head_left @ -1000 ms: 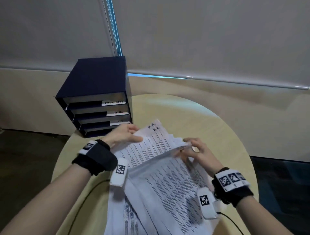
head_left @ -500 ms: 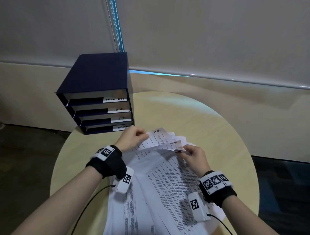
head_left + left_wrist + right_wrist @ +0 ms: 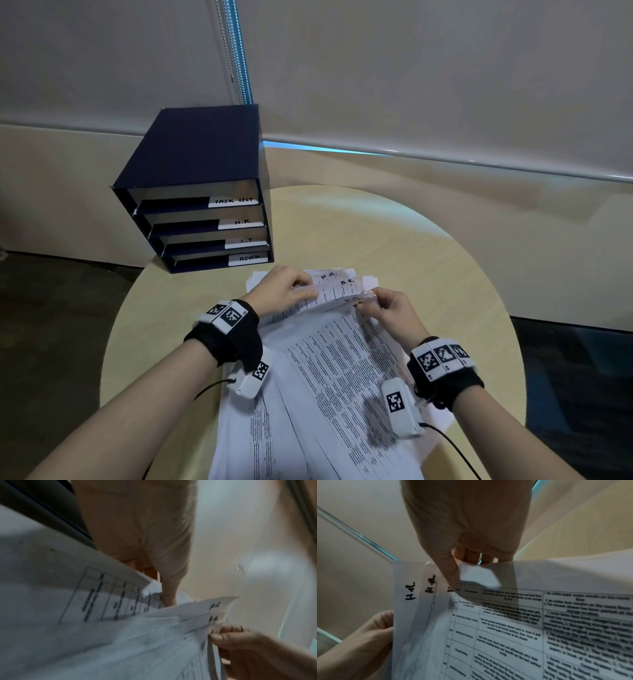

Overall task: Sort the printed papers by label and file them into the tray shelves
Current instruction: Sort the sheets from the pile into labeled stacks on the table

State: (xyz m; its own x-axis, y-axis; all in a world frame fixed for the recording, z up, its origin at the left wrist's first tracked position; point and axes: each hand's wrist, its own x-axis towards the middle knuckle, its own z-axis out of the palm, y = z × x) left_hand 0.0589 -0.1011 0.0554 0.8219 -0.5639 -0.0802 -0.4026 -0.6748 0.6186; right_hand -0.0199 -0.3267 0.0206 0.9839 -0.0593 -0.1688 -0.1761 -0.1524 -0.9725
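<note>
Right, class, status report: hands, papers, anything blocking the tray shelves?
Left hand holds the fanned papers. Right hand pinches a top corner; H.R. labels showing. Nothing blocking the tray shelves.

Forearms converge forward; left grip [image 3: 282,291] and right grip [image 3: 390,311] both pinch, thumbs opposing fingers.

Down the tray shelves [image 3: 205,150], on white tabs [image 3: 233,201] — TASK LIST, H.R., I.T, ADMIN. On top corners of the papers [image 3: 335,377] — handwritten H.R.; printed tables too blurred.
</note>
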